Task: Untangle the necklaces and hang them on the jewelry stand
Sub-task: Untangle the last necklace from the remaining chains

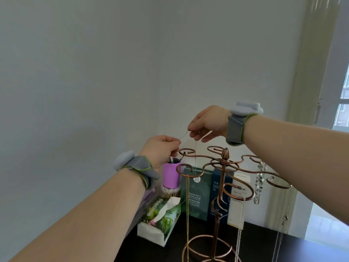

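Necklace being worked: a thin silver chain (182, 135), held up in the air btwn both hands, just above the stand's upper-left hook. L hand (162, 148) pinched one part w/ thumb & forefinger, other fingers curled in. R hand (206, 122), higher & further right, pinched another part at its fingertips, remaining fingers loosely bent. From R hand a strand dropped straight down past that hook; couldn't tell if it touched the wire. Both wrists wore grey bands (140, 166).

Jewelry stand (225, 154) was copper-coloured wire w/ curled arms, a finial on top & a ring base, upright on the dark table (264, 246). Hanging on it:
- gold chain (188, 205) off a front-left arm
- chunkier silver chain (240, 222) off a lower loop
- square-crystal necklace (260, 183) off a right arm
- fine chain w/ clasp (284, 218) at far right

Behind the stand, vs. the wall, stood a green mask pouch (196, 193), dark blue pouch (217, 186) & white box (238, 197), side by side. Left of them was a purple cup (171, 175) w/ tools poking out, partly hidden by L hand. Tissue pack (162, 218) lay below the cup, near the table's edge.
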Demonstrator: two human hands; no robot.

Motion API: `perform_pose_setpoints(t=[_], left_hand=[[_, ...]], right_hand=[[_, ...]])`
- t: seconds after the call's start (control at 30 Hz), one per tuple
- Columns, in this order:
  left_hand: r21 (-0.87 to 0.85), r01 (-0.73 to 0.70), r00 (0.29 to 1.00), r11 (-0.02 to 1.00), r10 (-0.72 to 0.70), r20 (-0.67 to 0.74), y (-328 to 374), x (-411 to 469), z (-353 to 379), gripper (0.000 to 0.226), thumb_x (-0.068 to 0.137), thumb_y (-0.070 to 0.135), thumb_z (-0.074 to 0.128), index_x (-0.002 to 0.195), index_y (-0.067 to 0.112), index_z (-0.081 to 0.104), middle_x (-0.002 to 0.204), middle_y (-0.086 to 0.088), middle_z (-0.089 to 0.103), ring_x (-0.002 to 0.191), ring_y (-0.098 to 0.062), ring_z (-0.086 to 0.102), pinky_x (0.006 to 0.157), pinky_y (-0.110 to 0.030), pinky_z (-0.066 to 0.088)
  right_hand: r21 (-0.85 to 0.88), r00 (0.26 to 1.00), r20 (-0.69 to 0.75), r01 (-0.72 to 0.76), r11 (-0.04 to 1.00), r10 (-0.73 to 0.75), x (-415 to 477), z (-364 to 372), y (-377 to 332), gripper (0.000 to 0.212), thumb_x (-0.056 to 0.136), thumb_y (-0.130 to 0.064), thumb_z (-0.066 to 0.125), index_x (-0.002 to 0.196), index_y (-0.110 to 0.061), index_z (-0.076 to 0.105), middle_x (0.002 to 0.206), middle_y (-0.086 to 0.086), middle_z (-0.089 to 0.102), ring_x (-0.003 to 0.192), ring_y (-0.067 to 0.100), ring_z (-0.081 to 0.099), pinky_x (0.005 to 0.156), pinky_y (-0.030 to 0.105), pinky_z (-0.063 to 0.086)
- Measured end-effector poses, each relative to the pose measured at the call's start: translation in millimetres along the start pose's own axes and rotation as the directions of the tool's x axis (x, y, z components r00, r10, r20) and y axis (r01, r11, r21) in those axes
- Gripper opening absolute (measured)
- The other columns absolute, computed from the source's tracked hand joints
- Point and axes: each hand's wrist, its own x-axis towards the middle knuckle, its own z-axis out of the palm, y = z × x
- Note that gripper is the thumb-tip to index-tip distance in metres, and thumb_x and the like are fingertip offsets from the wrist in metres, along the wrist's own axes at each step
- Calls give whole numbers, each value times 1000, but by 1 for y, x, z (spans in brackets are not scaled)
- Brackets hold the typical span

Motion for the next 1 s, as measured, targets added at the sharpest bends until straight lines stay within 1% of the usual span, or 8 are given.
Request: perform_pose_setpoints(t=[0.13,0.23,0.33,0.47,0.63,0.7,0.9,1.0], left_hand=[[-50,27,1000,998,-26,17,-8,1,4,7,87,7,59,84,12,63,69,-3,57,57,-12,53,52,-22,37],[-54,21,999,998,-19,41,-11,-1,2,9,86,4,60,83,12,63,69,-5,58,57,-14,54,56,-24,41],[-48,16,998,999,-13,64,-13,-3,-1,10,86,3,60,84,12,63,70,-5,59,56,-12,56,58,-25,44],[-97,15,999,995,-11,42,-17,-4,-1,14,86,-1,58,80,11,62,71,-1,60,47,-7,56,57,-25,44],[-82,45,999,996,-43,29,-29,-4,-4,14,87,-1,56,82,12,62,73,-10,61,60,-17,57,56,-25,45],[-80,57,998,995,-54,33,-34,-5,-5,14,87,0,56,83,13,62,74,-10,62,61,-16,58,57,-25,45],[-44,64,998,997,-63,27,-45,-5,-7,15,87,1,56,81,13,63,65,-6,62,45,-5,58,50,-19,46],[-61,84,996,995,-81,45,-49,-7,-4,11,85,0,60,81,10,63,64,-6,61,42,-4,55,47,-19,45]], right_hand=[[-69,999,35,-27,997,30,-6,-2,2,21,85,-7,64,102,4,66,83,16,69,61,19,61,58,29,51],[-110,998,54,-29,994,35,-10,-1,0,22,85,-8,64,103,3,66,84,15,70,58,17,58,53,26,45],[-128,996,80,-16,992,27,-13,2,-2,23,85,-9,65,104,4,66,84,14,69,57,16,57,52,25,43],[-158,995,103,2,987,14,-12,8,-6,22,85,-8,64,103,5,66,81,14,69,56,16,57,52,25,44],[-221,995,101,21,975,2,-6,16,-9,15,84,-9,66,96,1,68,77,12,69,56,16,59,50,25,48],[-249,995,101,28,968,-2,-3,19,-9,12,83,-10,67,91,-1,69,74,11,69,53,16,59,47,24,48],[-352,997,78,46,935,-20,0,26,-8,14,81,-9,69,91,0,71,71,9,67,51,14,56,47,22,50],[-396,997,74,38,918,-10,3,29,-6,16,79,-9,70,92,0,72,72,9,67,53,15,56,47,22,50]])
